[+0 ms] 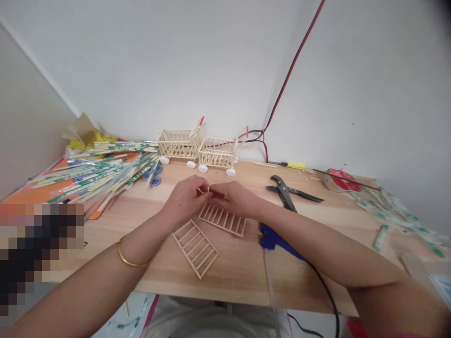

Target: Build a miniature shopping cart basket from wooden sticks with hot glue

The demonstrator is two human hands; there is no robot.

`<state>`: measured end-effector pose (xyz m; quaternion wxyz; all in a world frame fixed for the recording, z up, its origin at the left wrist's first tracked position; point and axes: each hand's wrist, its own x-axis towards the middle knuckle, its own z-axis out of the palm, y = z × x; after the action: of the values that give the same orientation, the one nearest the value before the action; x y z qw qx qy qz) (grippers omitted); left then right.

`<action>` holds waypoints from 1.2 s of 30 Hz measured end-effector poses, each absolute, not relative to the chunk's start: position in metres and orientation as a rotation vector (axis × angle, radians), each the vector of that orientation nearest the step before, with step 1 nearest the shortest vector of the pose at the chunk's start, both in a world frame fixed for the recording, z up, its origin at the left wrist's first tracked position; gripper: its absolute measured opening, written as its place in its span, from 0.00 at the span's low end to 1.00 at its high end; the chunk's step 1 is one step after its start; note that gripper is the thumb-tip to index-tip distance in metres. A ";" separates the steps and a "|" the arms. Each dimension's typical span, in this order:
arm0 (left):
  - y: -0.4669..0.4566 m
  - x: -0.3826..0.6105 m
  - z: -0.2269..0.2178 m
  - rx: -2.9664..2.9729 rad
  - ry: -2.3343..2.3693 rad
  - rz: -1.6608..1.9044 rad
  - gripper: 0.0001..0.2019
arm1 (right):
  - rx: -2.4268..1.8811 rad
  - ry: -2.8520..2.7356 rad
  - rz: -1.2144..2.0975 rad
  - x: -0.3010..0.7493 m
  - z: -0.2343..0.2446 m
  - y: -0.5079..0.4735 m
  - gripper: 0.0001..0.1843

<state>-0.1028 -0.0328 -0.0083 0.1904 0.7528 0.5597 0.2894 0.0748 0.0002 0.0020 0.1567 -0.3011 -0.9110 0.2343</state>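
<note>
My left hand (186,199) and my right hand (235,198) meet over the middle of the table, fingertips pinched together. A tiny pale piece shows between them, mostly hidden by the fingers, so its kind is unclear. Right under my right hand lies a ladder-like panel of thin wooden sticks (225,222), partly covered. Nearer to me, a second stick panel (193,245) rests flat and at an angle. Behind the hands stand two small stick carts, a left cart (178,152) and a right cart (216,159), both on white wheels.
Wrapped chopsticks (102,173) pile up at left, beside blue wheels (155,181). On the right lie pliers (284,192), a blue glue gun (269,238) partly under my forearm with its cable, a yellow-handled tool (295,165), a red tape roll (341,180) and empty wrappers (405,216).
</note>
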 end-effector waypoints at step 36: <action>-0.019 -0.121 0.002 1.824 1.665 1.085 0.10 | -1.259 -2.539 0.394 0.176 0.036 -0.050 0.13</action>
<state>-0.1213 -0.0186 0.0023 0.2203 0.6595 0.6021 0.3924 0.1760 -0.0497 0.0356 0.1394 -0.4358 -0.8787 0.1362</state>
